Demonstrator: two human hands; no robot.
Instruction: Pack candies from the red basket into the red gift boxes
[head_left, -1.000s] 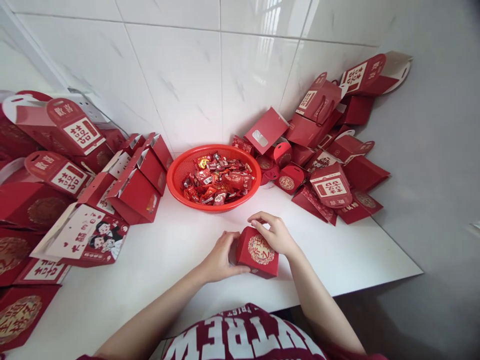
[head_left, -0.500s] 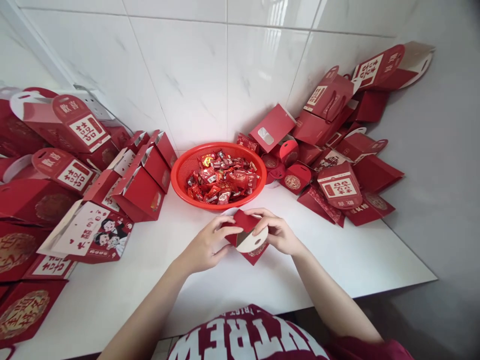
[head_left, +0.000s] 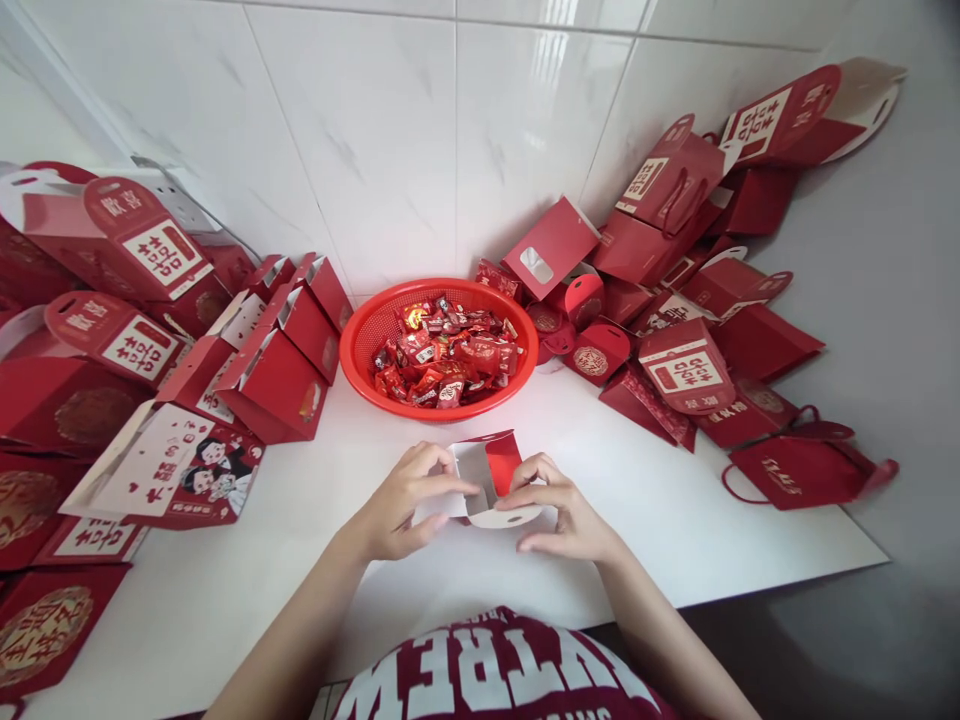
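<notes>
A small red gift box with a pale inside stands on the table, its top gaping towards me. The left hand has its fingers at the box's left wall, with the fingertips reaching to the inside and the thumb lower down. At the opposite side my right hand grips the right wall and the rounded white front flap. Just beyond the box sits a red plastic basket full of red-wrapped sweets.
Finished-looking red boxes and a couple-printed box crowd the left side. More boxes are heaped at the right, with a corded red bag near the white table's right edge. A tiled wall rises behind.
The gift box has been turned and opened, so its pale inside now faces me. Both hands have shifted their hold on it. A corded red bag now lies at the right.
</notes>
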